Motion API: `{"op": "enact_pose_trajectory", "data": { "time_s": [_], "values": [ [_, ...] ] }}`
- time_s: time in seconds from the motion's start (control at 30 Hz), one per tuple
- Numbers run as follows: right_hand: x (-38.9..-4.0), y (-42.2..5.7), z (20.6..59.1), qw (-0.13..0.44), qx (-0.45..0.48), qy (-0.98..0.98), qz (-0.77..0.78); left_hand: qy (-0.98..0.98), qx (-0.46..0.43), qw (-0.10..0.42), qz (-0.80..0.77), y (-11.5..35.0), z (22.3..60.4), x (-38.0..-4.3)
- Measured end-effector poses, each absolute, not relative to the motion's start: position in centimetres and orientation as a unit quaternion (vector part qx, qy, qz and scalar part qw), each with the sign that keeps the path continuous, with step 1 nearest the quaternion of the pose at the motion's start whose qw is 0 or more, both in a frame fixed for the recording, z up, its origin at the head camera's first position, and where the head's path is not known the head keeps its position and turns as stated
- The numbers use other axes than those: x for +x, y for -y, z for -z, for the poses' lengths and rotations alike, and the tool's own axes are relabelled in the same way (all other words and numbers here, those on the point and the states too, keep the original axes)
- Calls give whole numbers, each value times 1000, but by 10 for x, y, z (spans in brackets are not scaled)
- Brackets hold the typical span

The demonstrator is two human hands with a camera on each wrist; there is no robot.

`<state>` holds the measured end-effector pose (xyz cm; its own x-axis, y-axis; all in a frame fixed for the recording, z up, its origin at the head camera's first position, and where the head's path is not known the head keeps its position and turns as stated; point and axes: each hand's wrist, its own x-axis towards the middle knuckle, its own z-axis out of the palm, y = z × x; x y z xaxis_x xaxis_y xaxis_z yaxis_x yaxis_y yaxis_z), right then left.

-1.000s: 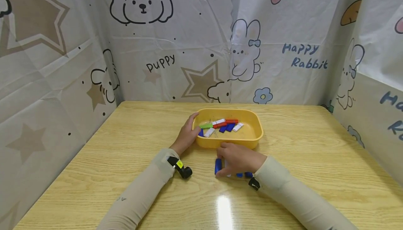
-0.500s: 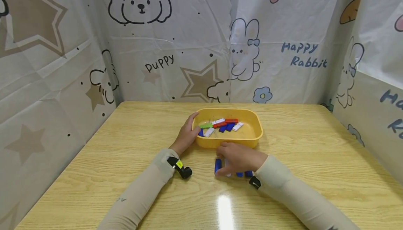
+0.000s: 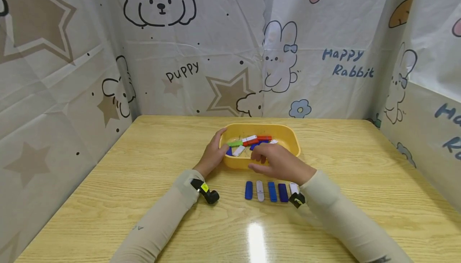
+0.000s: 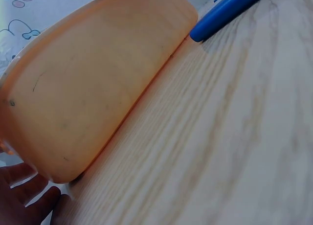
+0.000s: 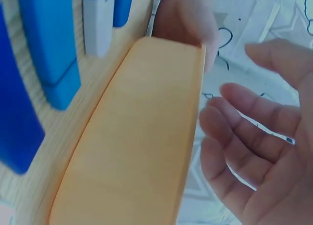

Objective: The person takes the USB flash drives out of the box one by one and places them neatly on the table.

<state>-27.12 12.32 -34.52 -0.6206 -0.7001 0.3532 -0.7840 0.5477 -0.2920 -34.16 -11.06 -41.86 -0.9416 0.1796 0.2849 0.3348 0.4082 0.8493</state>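
My left hand [image 3: 211,155] grips the left end of a yellow plastic basin [image 3: 264,163], thumb at the rim and fingers along the outside. Inside the basin lie several USB flash drives, among them a green one [image 3: 235,144], a red one [image 3: 264,138] and a white one [image 3: 239,151]. Over the near rim hovers my right hand [image 3: 281,161], fingers loosely bent with nothing between them, as the right wrist view shows. In front of the basin, a row of flash drives lies on the table: blue [image 3: 249,190], white [image 3: 260,191], lighter blue [image 3: 272,191], dark blue [image 3: 283,193] and white [image 3: 293,188].
The wooden table [image 3: 173,147] is enclosed by pale printed curtains [image 3: 216,35] at the back and both sides. A small black camera [image 3: 206,191] sits on the left wrist, and another [image 3: 297,199] on the right.
My right hand has left the row of flash drives and risen forward to the basin's near rim, exposing the row. The left hand stays on the basin.
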Motion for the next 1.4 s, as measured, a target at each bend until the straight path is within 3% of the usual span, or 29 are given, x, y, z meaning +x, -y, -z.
{"op": "enact_pose_trajectory", "data": {
  "time_s": [0.13, 0.63, 1.4],
  "values": [
    [-278, -128, 345, 124, 399, 878, -236, 834, -153, 76, 524, 112, 420, -341],
    [-300, -148, 354, 99, 296, 921, -233, 833, -149, 76, 527, 112, 420, -342],
    [-342, -162, 363, 4, 232, 956, -182, 838, -150, 79, 519, 111, 423, -342]
  ]
}}
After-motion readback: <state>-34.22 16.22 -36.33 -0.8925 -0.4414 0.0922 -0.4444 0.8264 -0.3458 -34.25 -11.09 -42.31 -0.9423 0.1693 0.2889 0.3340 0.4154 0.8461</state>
